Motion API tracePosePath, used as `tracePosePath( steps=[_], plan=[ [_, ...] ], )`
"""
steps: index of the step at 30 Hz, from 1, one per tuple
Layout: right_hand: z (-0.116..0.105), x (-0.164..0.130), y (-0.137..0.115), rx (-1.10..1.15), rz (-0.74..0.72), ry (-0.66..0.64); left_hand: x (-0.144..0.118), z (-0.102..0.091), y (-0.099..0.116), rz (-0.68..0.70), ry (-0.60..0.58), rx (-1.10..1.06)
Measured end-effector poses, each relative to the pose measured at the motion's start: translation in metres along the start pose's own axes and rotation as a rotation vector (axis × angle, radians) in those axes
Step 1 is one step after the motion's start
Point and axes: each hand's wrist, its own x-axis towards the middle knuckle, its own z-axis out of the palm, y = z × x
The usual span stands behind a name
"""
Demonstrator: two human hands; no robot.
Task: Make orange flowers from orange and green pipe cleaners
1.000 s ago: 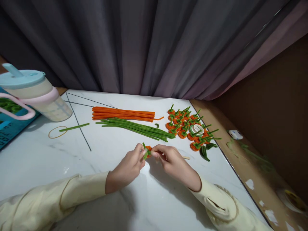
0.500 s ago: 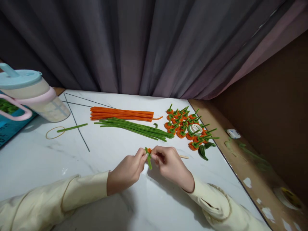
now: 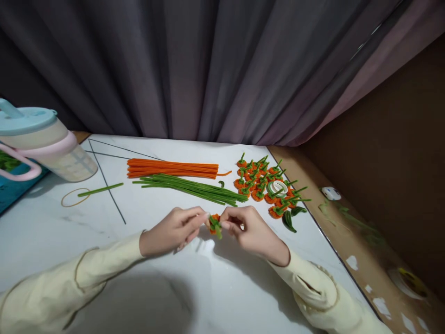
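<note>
Between my hands is a small orange pipe-cleaner pumpkin (image 3: 214,226) with a green top, its green end sticking out toward me. My left hand (image 3: 175,230) pinches its left edge with thumb and fingertips. On the other side, the thumb and forefinger of my right hand (image 3: 248,229) are closed on the green part. Just beyond my hands lies a bundle of green pipe cleaners (image 3: 191,188), with a bundle of orange pipe cleaners (image 3: 172,168) behind it. Several finished pumpkins (image 3: 259,194) with upright green stems are grouped at the right.
Among the pumpkins sit rolls of tape (image 3: 278,187), with dark green leaves (image 3: 288,221) beside them. At the left are a tumbler (image 3: 66,155), a rubber band (image 3: 66,198) and a single green pipe cleaner (image 3: 100,189). A curtain (image 3: 187,69) hangs along the table's back edge.
The pumpkin has turned so that more of its orange body shows. My left hand has shifted left and its fingers have straightened somewhat. My right hand stays at the green part.
</note>
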Motion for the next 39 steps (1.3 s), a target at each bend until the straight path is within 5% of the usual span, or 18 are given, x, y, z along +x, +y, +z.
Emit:
tracePosePath(
  steps=[3,9,12,16,21,29,39],
  plan=[
    [-0.012,0.003,-0.002,0.065,0.0,-0.122,0.008,-0.008,0.0,-0.101,0.058,-0.331],
    [-0.018,0.008,-0.001,-0.04,-0.095,-0.388,0.021,0.0,-0.009,-0.261,-0.43,-0.52],
    [-0.017,0.008,0.002,-0.095,-0.099,-0.345,0.024,0.0,-0.014,-0.27,-0.482,-0.631],
    [-0.01,0.0,0.005,-0.119,-0.126,-0.185,0.022,0.0,-0.017,-0.287,-0.444,-0.684],
    [0.009,-0.026,0.014,-0.11,-0.12,0.227,0.015,0.009,-0.017,-0.291,-0.162,-0.66],
    [0.045,-0.058,0.026,-0.135,-0.11,0.316,0.003,0.029,-0.019,-0.177,-0.074,-0.394],
    [0.045,-0.057,0.029,-0.325,-0.27,0.387,-0.003,0.039,-0.018,-0.125,-0.055,-0.169]
  ],
)
